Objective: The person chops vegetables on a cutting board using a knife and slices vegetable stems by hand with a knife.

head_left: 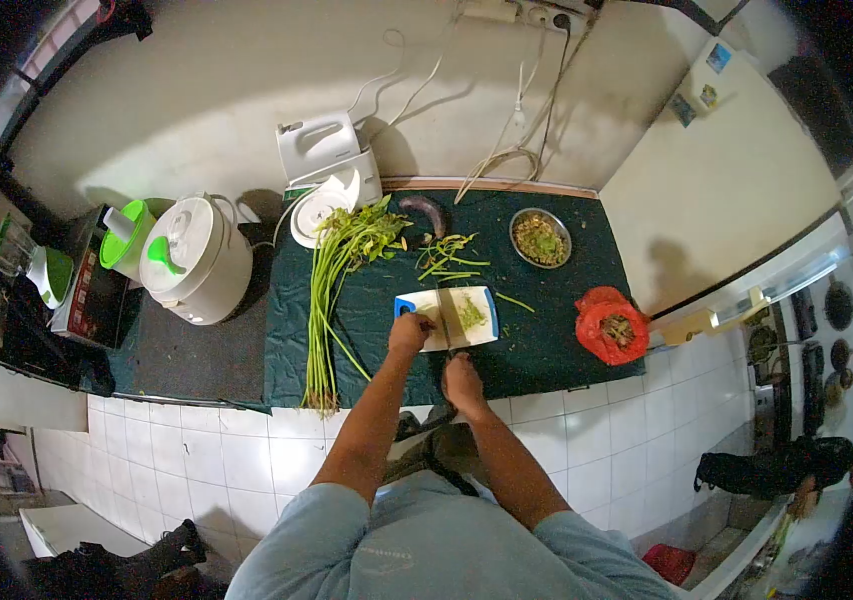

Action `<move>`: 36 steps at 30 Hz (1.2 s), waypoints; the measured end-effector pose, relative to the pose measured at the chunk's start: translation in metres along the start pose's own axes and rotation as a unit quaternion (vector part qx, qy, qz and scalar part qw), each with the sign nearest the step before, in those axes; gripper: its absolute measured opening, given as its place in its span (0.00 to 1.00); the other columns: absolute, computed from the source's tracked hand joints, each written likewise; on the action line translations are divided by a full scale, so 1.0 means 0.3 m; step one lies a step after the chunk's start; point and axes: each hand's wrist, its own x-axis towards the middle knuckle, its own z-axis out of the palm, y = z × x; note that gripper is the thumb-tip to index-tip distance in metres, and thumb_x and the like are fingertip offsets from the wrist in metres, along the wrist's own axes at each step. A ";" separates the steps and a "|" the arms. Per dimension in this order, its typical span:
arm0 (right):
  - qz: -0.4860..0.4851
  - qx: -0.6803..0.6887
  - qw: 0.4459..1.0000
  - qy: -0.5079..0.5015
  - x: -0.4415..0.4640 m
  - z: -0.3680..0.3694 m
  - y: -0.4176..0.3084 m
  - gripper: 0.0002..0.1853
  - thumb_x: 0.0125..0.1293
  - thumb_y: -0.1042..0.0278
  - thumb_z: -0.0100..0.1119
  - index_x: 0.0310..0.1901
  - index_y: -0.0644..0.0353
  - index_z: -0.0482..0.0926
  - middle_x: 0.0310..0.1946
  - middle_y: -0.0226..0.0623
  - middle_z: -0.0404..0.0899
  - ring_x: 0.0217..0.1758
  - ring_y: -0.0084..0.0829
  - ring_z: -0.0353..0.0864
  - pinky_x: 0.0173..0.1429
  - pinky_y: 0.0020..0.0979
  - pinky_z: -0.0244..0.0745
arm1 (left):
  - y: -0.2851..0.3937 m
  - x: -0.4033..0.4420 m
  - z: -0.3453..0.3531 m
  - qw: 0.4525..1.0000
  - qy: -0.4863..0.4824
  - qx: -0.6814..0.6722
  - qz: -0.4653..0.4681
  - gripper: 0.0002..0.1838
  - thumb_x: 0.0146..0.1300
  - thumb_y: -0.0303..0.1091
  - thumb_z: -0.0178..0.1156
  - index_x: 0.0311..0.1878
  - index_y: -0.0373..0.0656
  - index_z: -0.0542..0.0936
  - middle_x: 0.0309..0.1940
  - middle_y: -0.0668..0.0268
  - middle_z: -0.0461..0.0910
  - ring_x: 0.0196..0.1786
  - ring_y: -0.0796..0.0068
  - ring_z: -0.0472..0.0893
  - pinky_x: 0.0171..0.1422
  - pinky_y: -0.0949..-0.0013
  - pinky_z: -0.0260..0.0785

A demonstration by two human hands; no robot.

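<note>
My right hand [463,383] grips a knife [448,325], its blade lying across the cutting board and pointing away from me. The cutting board [488,335] is white with blue ends. Fingers bent together, my left hand [410,332] rests on the board's left part; what it pinches is hidden. Chopped green bits [471,314] lie right of the blade. Behind the board is a small heap of cut green stems [447,262]. Left of it stretches a long bunch of leafy greens [329,305], stem ends toward me. A metal bowl [541,238] holds chopped greens.
A red plastic bag [592,345] with brownish contents sits at the table's right. A purplish curved vegetable [425,213] lies at the back, near a white mixer [322,150] on its stand. Left stands a white rice cooker [197,265]. Cords [517,155] hang along the wall.
</note>
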 end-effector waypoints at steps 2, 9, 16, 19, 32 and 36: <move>0.067 0.006 0.997 -0.025 0.032 -0.060 -0.069 0.17 0.69 0.61 0.44 0.44 0.71 0.71 0.38 0.60 0.78 0.40 0.58 0.80 0.45 0.53 0.75 | -0.003 0.001 0.004 0.998 0.016 0.056 0.022 0.09 0.52 0.29 0.64 0.36 0.53 0.87 0.33 0.59 0.84 0.35 0.58 0.84 0.42 0.60 0.77; 0.158 0.166 0.972 -0.054 0.029 0.070 -0.030 0.17 0.69 0.62 0.43 0.44 0.71 0.73 0.37 0.58 0.80 0.42 0.58 0.81 0.46 0.53 0.76 | 0.001 -0.011 -0.006 0.999 0.010 0.017 -0.041 0.07 0.51 0.32 0.66 0.35 0.52 0.87 0.31 0.59 0.84 0.34 0.58 0.84 0.41 0.59 0.77; 0.057 -0.017 0.998 -0.012 -0.022 -0.055 -0.050 0.17 0.70 0.59 0.43 0.43 0.68 0.70 0.33 0.59 0.80 0.39 0.56 0.82 0.43 0.52 0.77 | 0.062 -0.108 -0.001 0.993 0.082 0.082 0.012 0.09 0.55 0.30 0.58 0.38 0.49 0.85 0.39 0.61 0.82 0.41 0.56 0.82 0.45 0.56 0.76; 0.115 -0.023 0.993 -0.002 -0.049 -0.024 -0.003 0.17 0.71 0.59 0.42 0.44 0.68 0.70 0.33 0.58 0.80 0.38 0.57 0.81 0.42 0.51 0.77 | 0.059 -0.115 0.014 0.989 0.076 0.113 0.059 0.11 0.58 0.30 0.54 0.40 0.48 0.85 0.42 0.63 0.81 0.46 0.57 0.80 0.48 0.57 0.75; 0.077 -0.012 0.997 -0.008 0.028 -0.063 -0.012 0.19 0.72 0.57 0.42 0.45 0.71 0.68 0.32 0.60 0.79 0.39 0.56 0.81 0.44 0.49 0.77 | 0.135 -0.067 0.051 0.972 0.033 0.205 0.108 0.12 0.55 0.28 0.54 0.39 0.46 0.84 0.44 0.61 0.78 0.50 0.58 0.77 0.51 0.60 0.75; 0.163 0.027 0.986 -0.003 0.025 -0.030 -0.029 0.19 0.71 0.59 0.42 0.47 0.72 0.67 0.35 0.60 0.80 0.42 0.56 0.81 0.47 0.51 0.76 | 0.066 -0.049 0.085 0.961 0.054 0.225 0.151 0.11 0.54 0.28 0.55 0.40 0.46 0.84 0.45 0.60 0.77 0.50 0.56 0.77 0.50 0.58 0.75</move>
